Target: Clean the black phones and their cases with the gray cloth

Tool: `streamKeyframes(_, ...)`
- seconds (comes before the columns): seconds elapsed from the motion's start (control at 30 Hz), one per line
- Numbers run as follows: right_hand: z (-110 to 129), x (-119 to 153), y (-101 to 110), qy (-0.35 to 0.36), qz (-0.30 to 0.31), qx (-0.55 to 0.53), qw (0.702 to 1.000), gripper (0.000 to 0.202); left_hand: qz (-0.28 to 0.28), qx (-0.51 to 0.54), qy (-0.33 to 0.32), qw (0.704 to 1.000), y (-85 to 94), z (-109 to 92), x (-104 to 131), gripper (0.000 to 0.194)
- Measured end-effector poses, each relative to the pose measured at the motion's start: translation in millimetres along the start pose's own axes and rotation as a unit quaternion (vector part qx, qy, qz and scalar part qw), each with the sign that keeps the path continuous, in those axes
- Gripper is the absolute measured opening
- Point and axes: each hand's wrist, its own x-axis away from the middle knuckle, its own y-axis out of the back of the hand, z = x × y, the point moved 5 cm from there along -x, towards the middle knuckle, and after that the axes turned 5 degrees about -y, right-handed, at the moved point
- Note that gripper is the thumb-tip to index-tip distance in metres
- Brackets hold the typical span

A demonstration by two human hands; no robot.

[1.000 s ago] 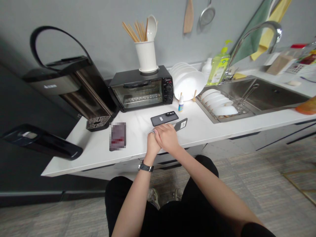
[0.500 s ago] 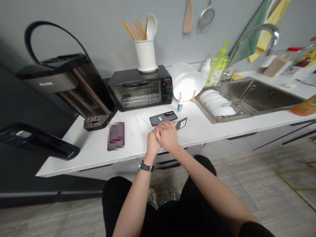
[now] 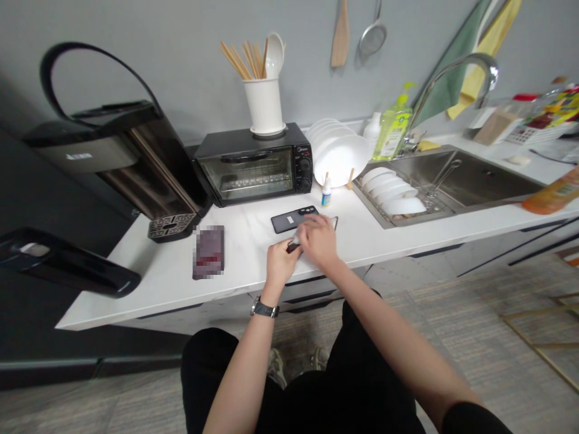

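Note:
My left hand point(image 3: 280, 262), with a watch on the wrist, is closed around a small dark object point(image 3: 294, 246) near the counter's front edge. Its shape is mostly hidden by the fingers. My right hand point(image 3: 319, 240) is against it from the right, fingers bent, with something pale and blurred at the fingertips. Just behind the hands lies a dark phone point(image 3: 287, 221) with its camera side up. A thin flat item shows only its edge point(image 3: 335, 223) beyond my right hand. The small white bottle point(image 3: 326, 194) with a blue and yellow label stands behind them.
A blurred-out rectangular item point(image 3: 208, 252) lies on the counter point(image 3: 246, 259) at left. Behind stand a toaster oven point(image 3: 256, 169) with a utensil holder point(image 3: 263, 105), a black dispenser point(image 3: 149, 175) and white plates point(image 3: 341, 158). The sink point(image 3: 479, 181) is at right, a black cylinder point(image 3: 76, 265) at far left.
My hands, clasped together before, have separated slightly, and a dark object now shows between them. My right hand covers more of the thin flat item. The whole view has shifted a little.

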Motion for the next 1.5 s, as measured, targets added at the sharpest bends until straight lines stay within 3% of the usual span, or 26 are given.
streamKeyframes(0.1, 46.3, 11.1, -9.9, 0.095, 0.044, -0.030, 0.994, 0.031, -0.023, -0.025, 0.007, 0.999, 11.1, 2.5, 1.9, 0.021)
streamKeyframes(0.17, 44.4, 11.1, -6.3, 0.110, 0.053, -0.021, 0.992, 0.034, -0.032, -0.034, 0.011, 0.999, 17.4, 0.7, 4.1, 0.020)
streamKeyframes(0.37, -43.6, 3.3, 8.1, -0.123, -0.013, -0.038, 0.992, 0.062, -0.105, 0.110, 0.042, 0.987, 20.8, -32.3, 0.6, 0.030)
streamKeyframes(0.47, -47.1, 6.6, 1.3, -0.190, -0.020, -0.056, 0.980, 0.078, -0.128, 0.133, 0.037, 0.982, 11.6, -53.5, -10.9, 0.030)
streamKeyframes(0.57, -29.3, 3.1, 5.5, -0.223, -0.049, -0.179, 0.957, 0.079, -0.111, 0.161, 0.013, 0.981, -2.0, -63.6, -21.0, 0.031)
streamKeyframes(0.67, -9.2, -9.4, 26.9, -0.178, -0.096, -0.289, 0.936, 0.067, -0.089, 0.155, -0.021, 0.984, -9.1, -64.3, -25.1, 0.028)
streamKeyframes(0.8, 9.4, -25.2, 55.9, -0.066, -0.117, -0.217, 0.967, 0.048, -0.033, 0.050, -0.055, 0.997, -10.0, -60.3, -29.3, 0.015)
streamKeyframes(0.9, 28.1, -31.3, 60.4, 0.082, -0.062, -0.103, 0.989, 0.047, -0.018, -0.021, -0.085, 0.996, -9.8, -55.9, -35.1, 0.011)
streamKeyframes(1.0, 37.5, -32.9, 57.2, 0.198, 0.024, -0.009, 0.980, 0.044, -0.029, -0.036, -0.094, 0.994, -10.6, -50.3, -38.0, 0.014)
streamKeyframes(1.07, 27.0, -37.8, 61.3, 0.153, 0.034, 0.022, 0.987, 0.044, -0.018, -0.029, -0.092, 0.995, -12.5, -48.3, -36.4, 0.008)
streamKeyframes(1.13, 6.6, -43.3, 68.0, 0.022, 0.029, 0.041, 0.998, 0.049, -0.012, -0.010, -0.090, 0.996, -12.8, -48.8, -33.3, 0.016)
streamKeyframes(1.2, -9.8, -43.6, 73.2, -0.106, 0.029, 0.067, 0.992, 0.055, -0.020, 0.011, -0.089, 0.996, -11.2, -50.5, -30.9, 0.022)
streamKeyframes(1.27, -10.6, -41.2, 76.3, -0.152, 0.020, 0.091, 0.984, 0.054, -0.024, 0.018, -0.086, 0.996, -10.2, -51.2, -30.8, 0.022)
streamKeyframes(1.3, -4.3, -40.4, 76.8, -0.134, 0.011, 0.095, 0.986, 0.051, -0.020, 0.014, -0.083, 0.996, -10.5, -50.7, -31.5, 0.020)
streamKeyframes(1.37, 16.7, -39.1, 74.7, -0.032, 0.003, 0.089, 0.995, 0.045, -0.011, -0.001, -0.078, 0.997, -11.6, -48.6, -34.0, 0.011)
streamKeyframes(1.43, 37.6, -37.1, 69.5, 0.098, 0.023, 0.079, 0.992, 0.042, -0.020, -0.020, -0.084, 0.996, -11.2, -47.1, -36.4, 0.005)
streamKeyframes(1.5, 46.8, -36.0, 65.1, 0.183, 0.056, 0.077, 0.978, 0.042, -0.036, -0.034, -0.100, 0.994, -9.8, -47.8, -37.3, 0.008)
